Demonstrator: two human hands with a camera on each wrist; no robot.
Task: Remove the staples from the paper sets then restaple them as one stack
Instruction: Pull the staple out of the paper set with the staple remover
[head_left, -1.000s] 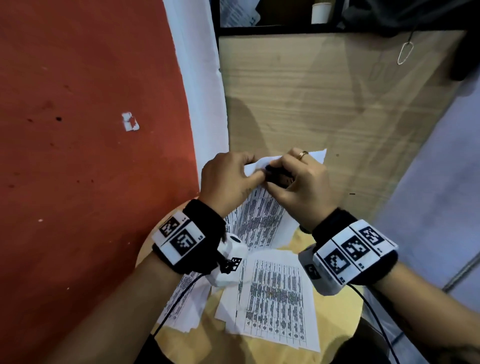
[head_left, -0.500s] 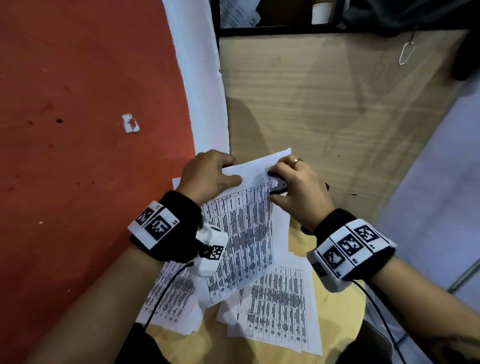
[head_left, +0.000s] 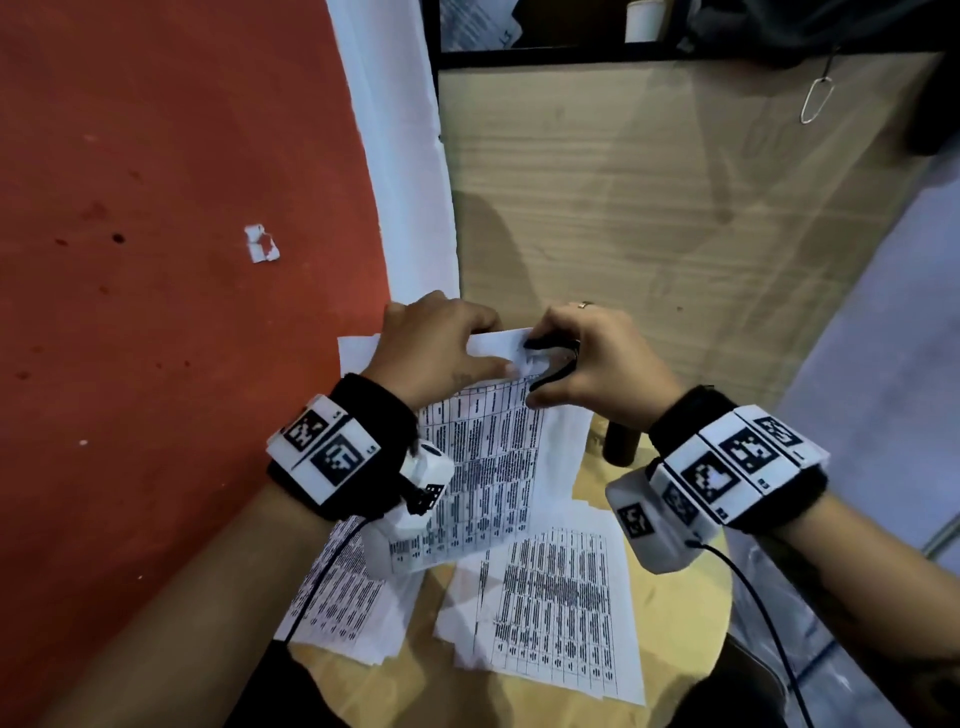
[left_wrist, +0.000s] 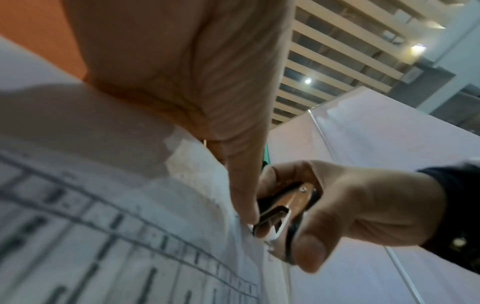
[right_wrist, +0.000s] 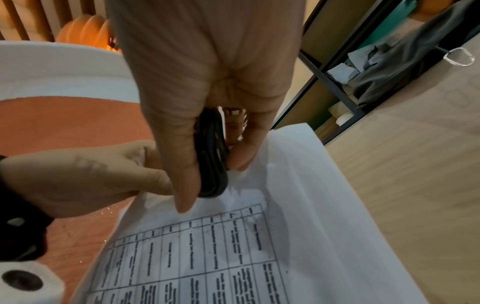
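Both hands work at the top edge of a raised paper set (head_left: 483, 467), a stapled group of sheets printed with a ruled table of dark text. The print is too blurred and small to read in any view. The left hand (head_left: 436, 353) pinches the top margin of this set, thumb on the near face and fingers curled over the far side. The right hand (head_left: 597, 364) has thumb and fingers curled round a black staple remover (head_left: 553, 358). In the left wrist view its metal claws (left_wrist: 272, 224) are closed against the upper corner of the sheets, just beside the left thumb tip; the staple itself cannot be made out. In the right wrist view the staple remover (right_wrist: 211, 156) is squeezed narrow between thumb and fingers, its tip touching the paper set (right_wrist: 207, 257) above the table heading.

Two more printed paper sets lie flat on the round wooden stool (head_left: 691, 613) below: one near and to the right (head_left: 550, 608), one to the left (head_left: 343, 603) partly under the left wrist. A dark cylindrical object (head_left: 621, 444) stands on the stool below the right hand; what it is cannot be told. Each wrist carries a black band (head_left: 753, 467) with white plates bearing square black-and-white coded markers, without legible lettering. An orange-red wall (head_left: 156, 260) fills the left; a pale wood panel (head_left: 649, 208) stands on the far side.
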